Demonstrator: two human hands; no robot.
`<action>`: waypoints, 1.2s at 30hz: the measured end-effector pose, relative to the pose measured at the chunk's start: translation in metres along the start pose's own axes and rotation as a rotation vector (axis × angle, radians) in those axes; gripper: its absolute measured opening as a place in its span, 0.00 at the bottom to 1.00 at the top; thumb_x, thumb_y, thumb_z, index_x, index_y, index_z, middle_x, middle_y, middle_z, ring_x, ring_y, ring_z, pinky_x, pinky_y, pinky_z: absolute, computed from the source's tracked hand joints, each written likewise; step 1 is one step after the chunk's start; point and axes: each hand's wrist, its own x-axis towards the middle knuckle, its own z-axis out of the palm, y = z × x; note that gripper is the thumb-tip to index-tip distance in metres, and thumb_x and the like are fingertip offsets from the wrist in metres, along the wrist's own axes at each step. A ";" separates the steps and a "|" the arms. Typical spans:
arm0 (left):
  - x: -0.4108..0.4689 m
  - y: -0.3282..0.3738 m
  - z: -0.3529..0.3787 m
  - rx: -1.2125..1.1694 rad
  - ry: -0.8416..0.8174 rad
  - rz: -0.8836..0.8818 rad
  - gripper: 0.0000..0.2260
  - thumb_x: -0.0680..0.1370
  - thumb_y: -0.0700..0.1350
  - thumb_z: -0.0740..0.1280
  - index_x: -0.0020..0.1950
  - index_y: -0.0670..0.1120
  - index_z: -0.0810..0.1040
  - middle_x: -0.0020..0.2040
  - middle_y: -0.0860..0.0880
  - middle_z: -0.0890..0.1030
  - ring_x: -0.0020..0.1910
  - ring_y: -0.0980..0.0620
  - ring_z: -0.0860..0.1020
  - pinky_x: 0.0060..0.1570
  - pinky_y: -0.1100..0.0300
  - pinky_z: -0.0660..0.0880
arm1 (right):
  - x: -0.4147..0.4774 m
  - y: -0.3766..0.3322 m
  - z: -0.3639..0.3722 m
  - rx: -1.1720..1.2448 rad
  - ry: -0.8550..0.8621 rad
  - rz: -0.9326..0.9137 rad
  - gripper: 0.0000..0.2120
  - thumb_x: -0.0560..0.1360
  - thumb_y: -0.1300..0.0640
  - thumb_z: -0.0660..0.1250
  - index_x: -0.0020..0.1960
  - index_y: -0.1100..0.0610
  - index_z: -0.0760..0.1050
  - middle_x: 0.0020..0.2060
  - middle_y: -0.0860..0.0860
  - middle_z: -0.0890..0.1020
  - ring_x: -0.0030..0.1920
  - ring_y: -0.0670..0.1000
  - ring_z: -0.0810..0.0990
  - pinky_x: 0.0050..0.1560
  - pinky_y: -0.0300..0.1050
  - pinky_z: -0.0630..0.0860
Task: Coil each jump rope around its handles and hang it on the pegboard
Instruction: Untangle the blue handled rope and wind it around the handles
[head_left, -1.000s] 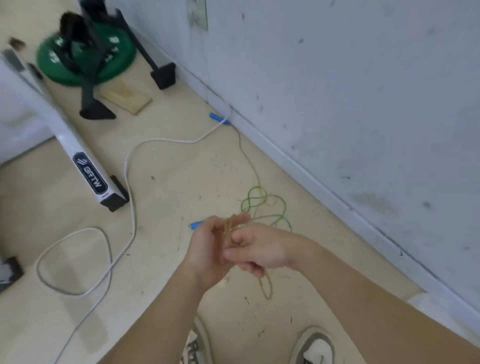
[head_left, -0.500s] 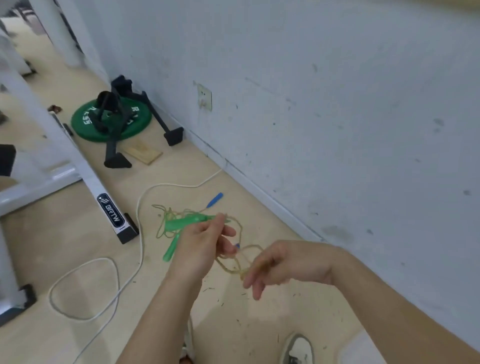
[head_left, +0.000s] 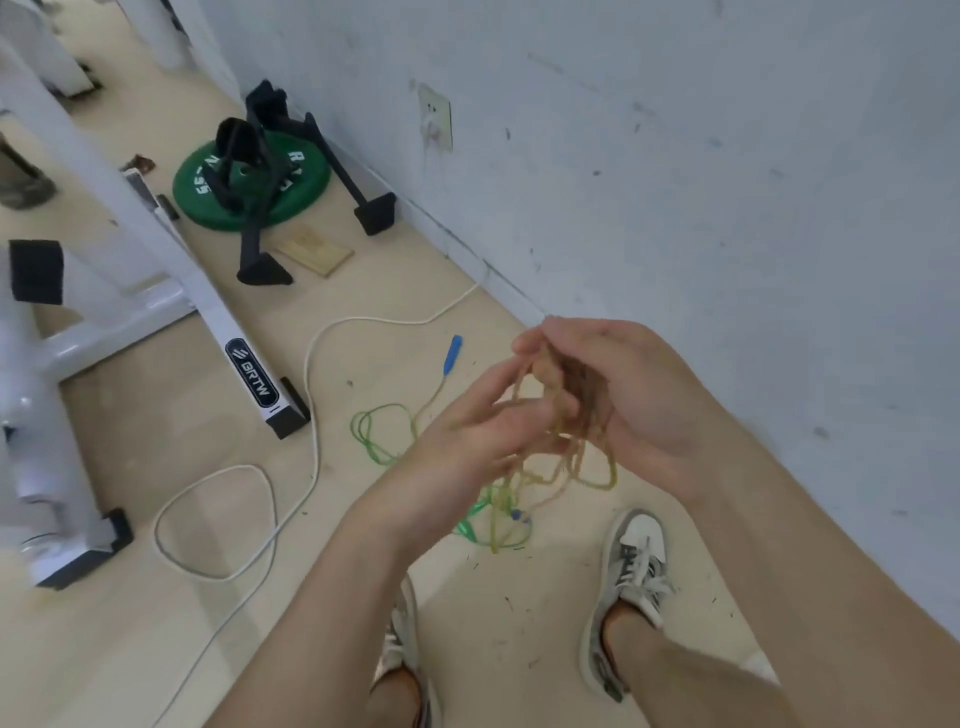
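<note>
1. Two hands worked one yellow jump rope (head_left: 574, 470) in the air above the floor (head_left: 171, 639), near the wall (head_left: 727, 182).
2. The right hand (head_left: 631, 397) was cupped palm-up, its fingers curled round a bundle of the rope's coils. Several loose loops hung below it.
3. The left hand (head_left: 480, 434) reached into the same loops with its fingers stretched toward the right hand. Blur hid whether it pinched a strand, so I cannot tell its grip.
4. One blue handle (head_left: 452, 354) lay on the floor beyond the hands, and a thin yellowish strand ran from it toward the tangle.
5. A second jump rope, the green jump rope (head_left: 370, 436), lay in loops on the floor beneath and left of the hands. Part of it was hidden behind the left forearm.
6. One white cord (head_left: 307, 395) curved over the floor from the wall and made one large loop to the left.
7. One green weight plate (head_left: 304, 179) lay farther off by the wall, with black stands on and beside it.
8. One white frame bar (head_left: 208, 306) marked BRTW crossed the floor on the left.
9. Two shoes showed below the arms: the right shoe (head_left: 631, 566) and the left shoe (head_left: 402, 636).
</note>
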 end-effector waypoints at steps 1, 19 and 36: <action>0.002 -0.006 0.002 0.117 0.062 0.014 0.15 0.74 0.52 0.68 0.59 0.50 0.77 0.49 0.44 0.81 0.49 0.50 0.80 0.58 0.48 0.74 | -0.001 -0.002 -0.001 -0.021 -0.005 -0.003 0.13 0.81 0.56 0.61 0.47 0.62 0.81 0.32 0.54 0.75 0.29 0.50 0.73 0.31 0.41 0.74; -0.001 -0.014 -0.044 0.982 0.266 -0.334 0.16 0.80 0.51 0.60 0.36 0.48 0.78 0.36 0.47 0.81 0.37 0.50 0.78 0.41 0.57 0.73 | -0.003 -0.016 -0.069 0.282 0.725 -0.260 0.10 0.77 0.66 0.65 0.40 0.55 0.71 0.28 0.46 0.72 0.21 0.44 0.62 0.23 0.36 0.59; 0.010 0.027 -0.029 -0.732 0.609 0.232 0.15 0.84 0.49 0.55 0.49 0.40 0.75 0.37 0.45 0.84 0.43 0.46 0.84 0.35 0.63 0.80 | -0.001 0.040 -0.011 -0.819 -0.256 0.294 0.09 0.81 0.59 0.61 0.50 0.57 0.81 0.48 0.49 0.86 0.51 0.47 0.83 0.50 0.42 0.81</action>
